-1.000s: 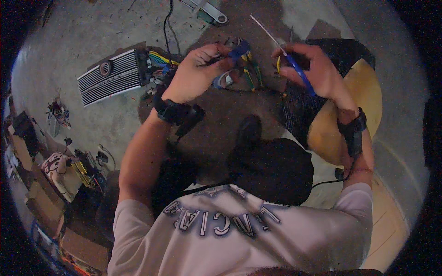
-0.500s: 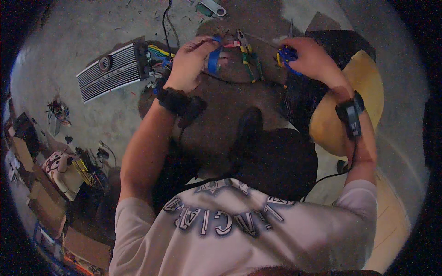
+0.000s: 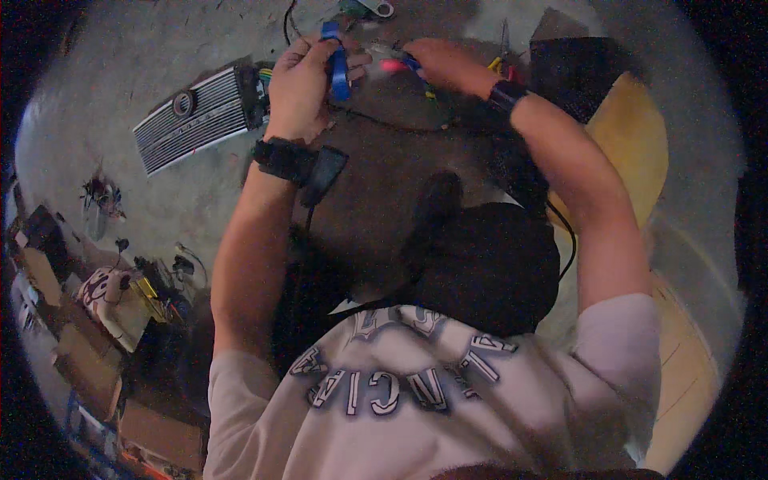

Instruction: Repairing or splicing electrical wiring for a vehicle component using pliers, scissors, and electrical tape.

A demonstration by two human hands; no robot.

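Note:
My left hand (image 3: 300, 88) holds a blue loop, apparently tape or a band (image 3: 336, 68), between thumb and fingers. My right hand (image 3: 448, 64) is closed over a blurred hand tool (image 3: 410, 62) at the top centre; which tool is unclear. A small red item (image 3: 392, 64) lies by its fingertips, and green-and-yellow handles (image 3: 429, 92) show just below it, partly hidden. A yellow-and-red object (image 3: 500, 68) with a thin metal shaft behind it sits right of my right hand. Left of my left hand is a finned silver unit (image 3: 188, 124) with coloured wires.
Black cable (image 3: 384, 124) crosses the dark floor patch. A black item (image 3: 560, 72) and a tan curved panel (image 3: 628, 144) lie at right. Cardboard boxes (image 3: 92, 368), a tangle of wires (image 3: 104, 196) and loose parts line the left. My dark-clad leg (image 3: 480, 256) is below centre.
My left hand has moved up and left with the blue loop. My right hand has moved left and up from the yellow object at right to the tools at centre.

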